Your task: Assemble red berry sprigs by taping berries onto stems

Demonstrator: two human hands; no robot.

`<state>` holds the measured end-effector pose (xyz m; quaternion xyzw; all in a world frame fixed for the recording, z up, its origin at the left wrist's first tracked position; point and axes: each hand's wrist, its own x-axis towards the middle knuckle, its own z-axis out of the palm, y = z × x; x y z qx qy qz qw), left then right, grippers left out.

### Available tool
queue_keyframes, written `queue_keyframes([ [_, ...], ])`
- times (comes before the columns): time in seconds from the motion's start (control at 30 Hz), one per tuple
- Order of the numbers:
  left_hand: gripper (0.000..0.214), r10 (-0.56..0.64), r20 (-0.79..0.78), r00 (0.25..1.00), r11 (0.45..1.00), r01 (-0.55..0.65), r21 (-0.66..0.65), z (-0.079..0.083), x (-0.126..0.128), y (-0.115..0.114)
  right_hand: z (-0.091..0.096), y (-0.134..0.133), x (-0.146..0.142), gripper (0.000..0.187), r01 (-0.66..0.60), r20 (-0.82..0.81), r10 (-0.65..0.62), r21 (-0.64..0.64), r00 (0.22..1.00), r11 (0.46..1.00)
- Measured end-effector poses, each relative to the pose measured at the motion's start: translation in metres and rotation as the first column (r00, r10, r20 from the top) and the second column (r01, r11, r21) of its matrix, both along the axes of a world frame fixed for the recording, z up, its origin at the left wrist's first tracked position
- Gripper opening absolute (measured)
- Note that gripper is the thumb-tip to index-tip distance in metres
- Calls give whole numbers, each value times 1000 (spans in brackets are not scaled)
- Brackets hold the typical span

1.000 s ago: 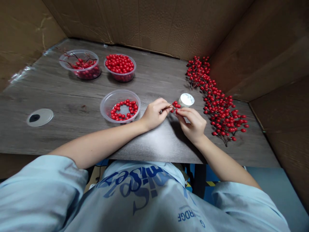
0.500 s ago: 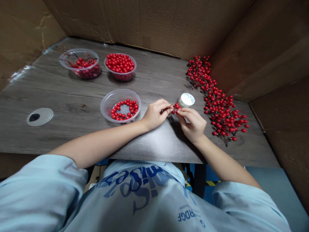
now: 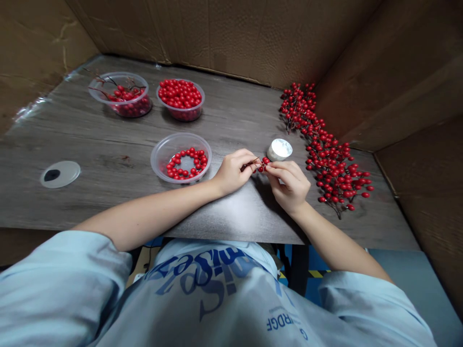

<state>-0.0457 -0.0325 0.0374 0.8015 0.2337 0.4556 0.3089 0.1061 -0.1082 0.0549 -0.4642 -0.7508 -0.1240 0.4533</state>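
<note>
My left hand [image 3: 234,171] and my right hand [image 3: 289,183] meet above the table's front middle, both pinched on a small sprig of red berries [image 3: 263,164]. The left fingers grip its thin stem, and the right fingertips close on the berries at its tip. Just left of my hands stands a clear plastic bowl [image 3: 181,157] with loose red berries ringed round its bottom. A small white round lid or pot [image 3: 279,149] sits right behind the sprig.
A long heap of red berry branches [image 3: 323,149] lies along the right side. At the back left stand a bowl of stems with berries [image 3: 120,95] and a bowl of loose berries [image 3: 180,99]. Cardboard walls enclose the wooden table [image 3: 108,144]. A cable-hole cover [image 3: 60,174] sits left.
My hands and the sprig have shifted very slightly; the right fingers have closed further over the berries. Nothing else moved.
</note>
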Motion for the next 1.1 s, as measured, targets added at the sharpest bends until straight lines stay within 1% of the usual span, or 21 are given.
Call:
queue_keyframes([
  [0.17, 13, 4, -19, 1000, 998, -5, -61, 2, 0, 0, 0, 1, 0, 12, 5, -6, -5, -41, 1000, 999],
  [0.23, 11, 21, 2, 1000, 989, -20, -144, 2, 2, 0, 2, 2, 1, 10, 25, 22, -24, -58, 999, 998],
  [0.27, 10, 31, 25, 999, 976, -25, -215, 1, 4, 1, 3, 2, 2, 9, 36, 40, -34, -67, 999, 997],
  [0.3, 9, 38, 54, 998, 951, -20, -310, 1, 6, 2, 4, 3, 3, 10, 51, 53, -47, -71, 997, 996],
  [0.33, 8, 42, 88, 995, 908, -2, -419, 0, 7, 3, 6, 3, 5, 13, 68, 56, -65, -66, 996, 996],
  [0.4, 8, 52, 168, 984, 783, 65, -619, -1, 11, 5, 7, 4, 11, 19, 107, 32, -107, -26, 994, 994],
  [0.43, 8, 64, 210, 976, 717, 102, -690, -1, 12, 7, 8, 5, 14, 20, 127, 10, -127, -5, 992, 992],
  [0.47, 8, 81, 250, 965, 661, 136, -738, -1, 13, 8, 8, 5, 18, 20, 143, -9, -143, 7, 990, 990],
  [0.5, 7, 100, 287, 953, 620, 166, -767, -1, 13, 8, 8, 6, 21, 20, 153, -19, -153, 7, 988, 988],
  [0.6, 10, 125, 354, 927, 540, 235, -808, 1, 13, 9, 6, 8, 29, 15, 169, -1, -170, -53, 986, 984],
  [0.67, 12, 115, 359, 926, 520, 252, -816, 2, 12, 8, 4, 9, 31, 11, 158, 29, -155, -95, 987, 983],
  [0.73, 14, 102, 356, 929, 524, 254, -813, 2, 11, 7, 4, 10, 31, 9, 125, 57, -120, -112, 991, 986],
  [0.8, 15, 98, 365, 926, 521, 264, -812, 2, 11, 7, 3, 10, 30, 8, 72, 81, -65, -94, 995, 993],
  [0.87, 16, 103, 383, 918, 497, 287, -819, 2, 12, 6, 3, 11, 30, 10, 18, 103, -12, -56, 995, 998],
  [0.93, 19, 93, 396, 913, 466, 312, -828, 4, 12, 4, 3, 11, 30, 10, -8, 121, 12, -29, 993, 1000],
  [1.0, 22, 71, 402, 913, 450, 330, -830, 5, 13, 3, 4, 11, 30, 11, 9, 124, -5, -36, 992, 999],
  [1.03, 24, 66, 402, 913, 451, 332, -828, 6, 14, 2, 6, 11, 31, 12, 31, 113, -26, -44, 993, 999],
  [1.1, 29, 82, 391, 917, 478, 308, -822, 8, 14, 1, 10, 10, 34, 11, 94, 55, -91, -58, 994, 994],
])
